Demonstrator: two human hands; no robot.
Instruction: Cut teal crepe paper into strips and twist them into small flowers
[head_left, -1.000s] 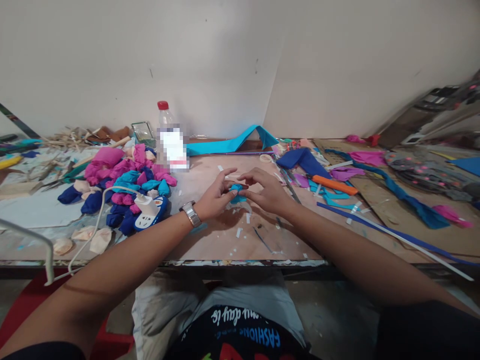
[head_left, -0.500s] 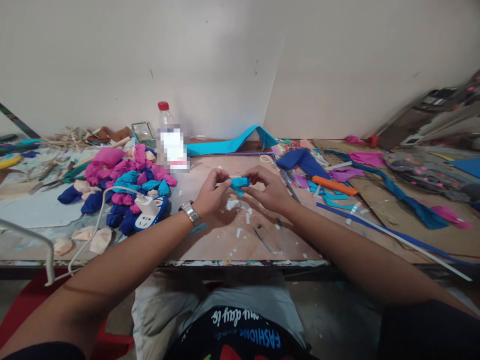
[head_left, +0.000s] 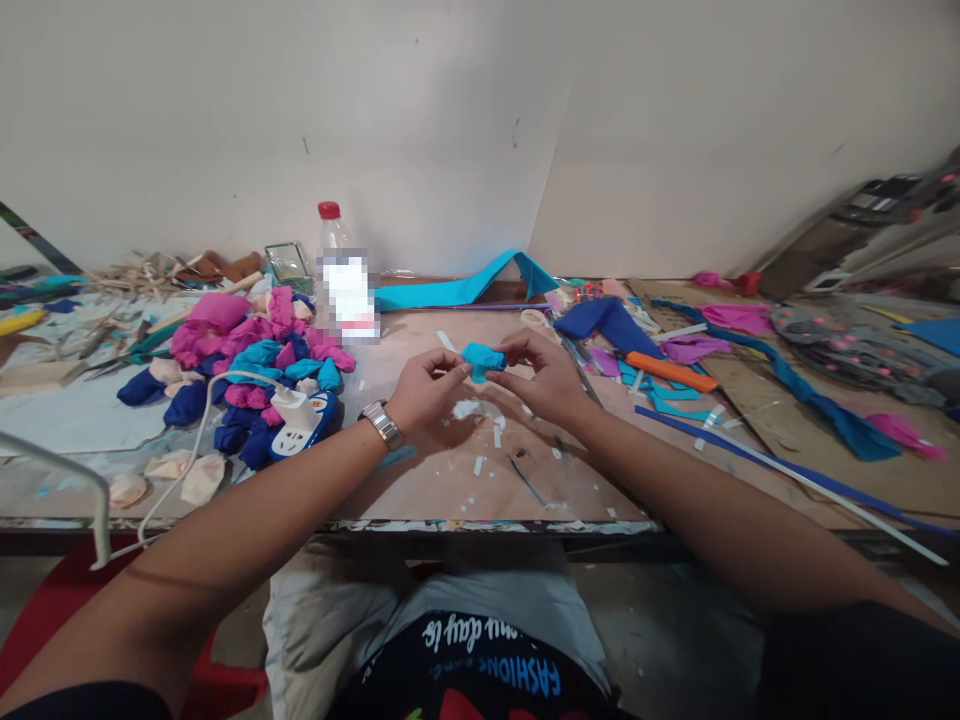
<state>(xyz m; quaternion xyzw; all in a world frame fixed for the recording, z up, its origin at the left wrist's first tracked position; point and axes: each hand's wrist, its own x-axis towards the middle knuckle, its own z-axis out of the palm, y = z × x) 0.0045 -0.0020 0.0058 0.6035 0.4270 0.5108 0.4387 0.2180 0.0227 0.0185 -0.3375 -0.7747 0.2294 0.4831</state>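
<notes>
A small crumpled piece of turquoise crepe paper (head_left: 484,358) is between my two hands, just above the table. My left hand (head_left: 431,388) pinches its left lower edge with thumb and fingers. On the other side, my right hand (head_left: 546,375) grips the right end, fingers curled over it. White scraps (head_left: 480,410) lie on the table under the hands. To the left rests a pile of crumpled paper pieces (head_left: 251,345) in pink, navy, turquoise and cream. A long turquoise strip (head_left: 450,292) stretches along the wall behind.
A white-and-blue power socket (head_left: 304,430) with a plugged-in white cable stands beside the pile. Behind it is a red-capped bottle (head_left: 330,225), partly blurred. At right are an orange-handled cutter (head_left: 667,370), a tape roll (head_left: 534,318), paper strips and cardboard (head_left: 817,400).
The turquoise paper has turned and shows a rounder, puffier shape. My left fingers have shifted lower on it, and a white scrap on the table behind them is uncovered.
</notes>
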